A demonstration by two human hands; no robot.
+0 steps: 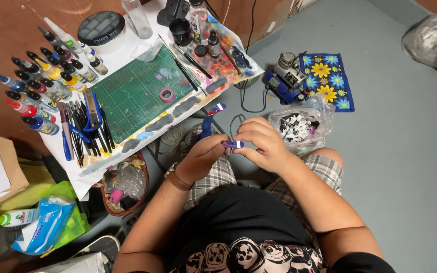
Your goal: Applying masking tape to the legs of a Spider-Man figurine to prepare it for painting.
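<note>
Both hands – left hand (204,155), right hand (259,143) – pinch a small blue-white painted part (232,144) above the lap for close work, beside the table (127,40) with green cutting mat (137,91).

The fingers (246,139) hide most of the small blue piece (233,144).

Small blue, white and red painted piece (232,144), pinched at fingertips above lap

Green cutting mat (132,96), perhaps paint bottles (41,81)
</note>
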